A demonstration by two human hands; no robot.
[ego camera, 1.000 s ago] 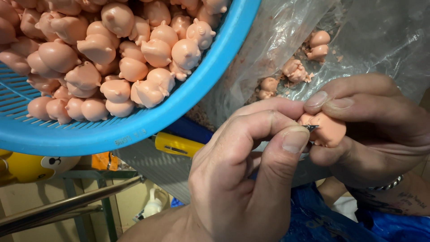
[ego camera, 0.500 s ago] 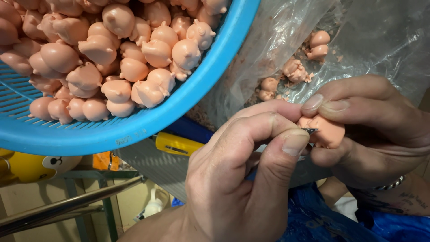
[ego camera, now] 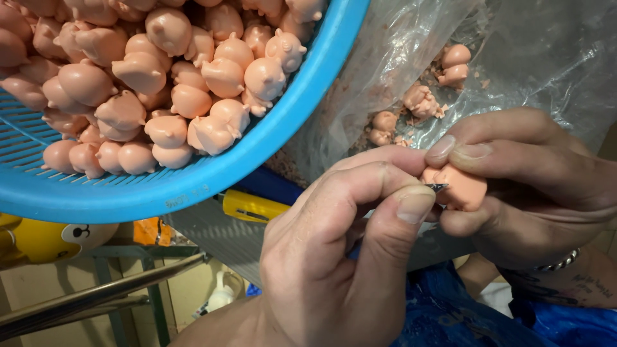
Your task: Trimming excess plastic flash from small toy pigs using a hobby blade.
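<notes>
My left hand [ego camera: 340, 257] pinches a small metal blade [ego camera: 439, 187] between thumb and forefinger. The blade's tip touches a pink pig-shaped toy figure [ego camera: 464, 191]. My right hand [ego camera: 533, 186] grips that figure with thumb and fingers, so most of it is hidden. The hands meet at centre right, below a clear plastic bag [ego camera: 527, 58].
A blue plastic basket [ego camera: 212, 177] at upper left is heaped with several more pink pig figures [ego camera: 173, 83]. The clear bag holds a few more pink figures [ego camera: 421, 99] and pink trimmings. A yellow-handled tool [ego camera: 250, 207] lies under the basket's rim. Metal bars [ego camera: 96, 295] and a yellow toy [ego camera: 45, 238] sit at lower left.
</notes>
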